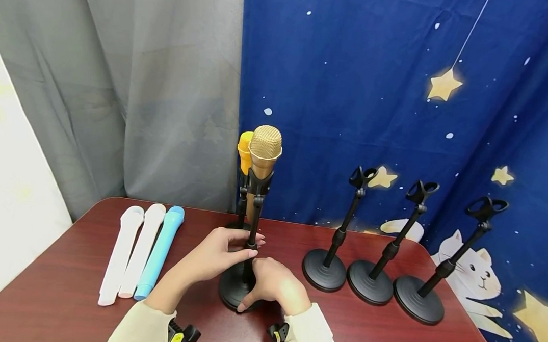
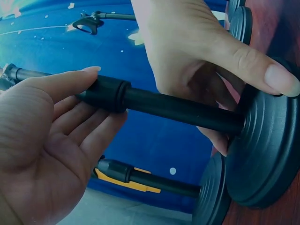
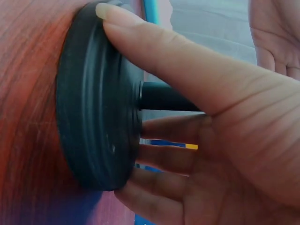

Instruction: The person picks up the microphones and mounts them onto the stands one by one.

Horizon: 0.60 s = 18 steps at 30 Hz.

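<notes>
Mic stand [image 1: 255,218] is upright at ctr of the tbl [image 1: 57,294], base [image 1: 232,287] down at the tabletop; can't tell if the whole rim touches. Nearest on my head cam: two cream sleeves [image 1: 143,328], each w/ a small blk device [image 1: 278,333] at the cuff. R hand [image 1: 271,280] is low, holding the base, thumb at one side of the rim, fingers at the other, pole btwn. L hand [image 1: 217,255] is higher, thumb & fingers round the collar [image 2: 110,96] on the pole; my L wrist cam shows that best. Gold mic [image 1: 265,147] sits in this stand's clip, head up, above both hands.

To the L I've got 3 mics lying side by side: white mic [image 1: 121,256], pale mic [image 1: 143,249], blue mic [image 1: 159,255], heads pointing away. To the R, 3 blk stands [image 1: 340,237] in a row, poles slanting R in my view. Just behind the gold mic, partly hidden: yellow mic [image 1: 245,154] on another stand [image 1: 242,205]. Far back, gray curtain [image 1: 181,85] L, starry blue curtain [image 1: 351,92] R.
</notes>
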Available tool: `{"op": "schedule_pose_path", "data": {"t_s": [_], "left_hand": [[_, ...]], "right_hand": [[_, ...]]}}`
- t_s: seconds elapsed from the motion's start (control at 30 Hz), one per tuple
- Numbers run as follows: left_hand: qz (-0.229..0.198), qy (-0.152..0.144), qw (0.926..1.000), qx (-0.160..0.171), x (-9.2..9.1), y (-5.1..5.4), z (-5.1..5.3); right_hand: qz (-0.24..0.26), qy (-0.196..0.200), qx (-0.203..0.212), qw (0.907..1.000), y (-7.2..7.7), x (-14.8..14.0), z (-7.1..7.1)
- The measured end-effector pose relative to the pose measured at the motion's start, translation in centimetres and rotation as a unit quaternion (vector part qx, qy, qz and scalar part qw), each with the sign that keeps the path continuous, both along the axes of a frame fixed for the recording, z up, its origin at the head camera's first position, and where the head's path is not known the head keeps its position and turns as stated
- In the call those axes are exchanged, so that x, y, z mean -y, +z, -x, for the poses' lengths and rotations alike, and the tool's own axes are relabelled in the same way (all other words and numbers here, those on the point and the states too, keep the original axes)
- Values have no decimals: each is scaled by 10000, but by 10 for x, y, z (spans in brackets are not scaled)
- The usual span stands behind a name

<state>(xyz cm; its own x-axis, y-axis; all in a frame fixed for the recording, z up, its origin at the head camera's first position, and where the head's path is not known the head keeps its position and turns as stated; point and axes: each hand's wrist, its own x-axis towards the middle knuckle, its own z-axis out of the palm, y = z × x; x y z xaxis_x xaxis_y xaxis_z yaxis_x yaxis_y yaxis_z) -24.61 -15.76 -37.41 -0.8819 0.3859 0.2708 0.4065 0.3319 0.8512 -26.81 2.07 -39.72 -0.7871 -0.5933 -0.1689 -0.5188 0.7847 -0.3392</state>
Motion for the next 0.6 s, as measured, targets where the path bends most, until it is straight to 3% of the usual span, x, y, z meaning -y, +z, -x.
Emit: {"op": "schedule_pose_path", "data": {"t_s": [0.27, 0.6], "left_hand": [[45, 169, 9998, -55, 1, -1, -2], [327, 383, 9981, -363, 1, -1, 0]], "right_hand": [[-52, -1, 3, 10000, -3, 1, -1], [-89, -122, 36, 9999, 1, 1, -3]]}}
